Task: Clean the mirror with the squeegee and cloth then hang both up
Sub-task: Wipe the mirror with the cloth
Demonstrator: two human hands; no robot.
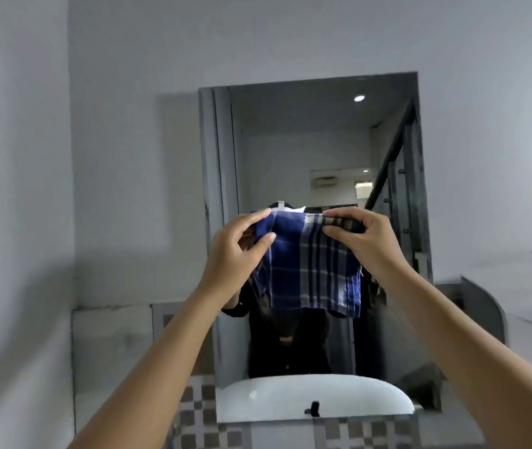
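I have the cloth (pixel 310 264) up in front of the mirror (pixel 319 150), spread between both hands, its lower edge hanging free. My left hand (pixel 235 251) pinches the top left corner between thumb and fingers; my right hand (pixel 361 241) pinches the top right corner the same way. No squeegee shows anywhere in view, so I can't say where it is. I judge this as either readying the cloth for wiping the glass or squaring it off to hang; I can't tell which, and I see no hook or rail. If wiping comes next, I'd bunch it into one hand and press it flat on the glass, above the sink (pixel 400 406)
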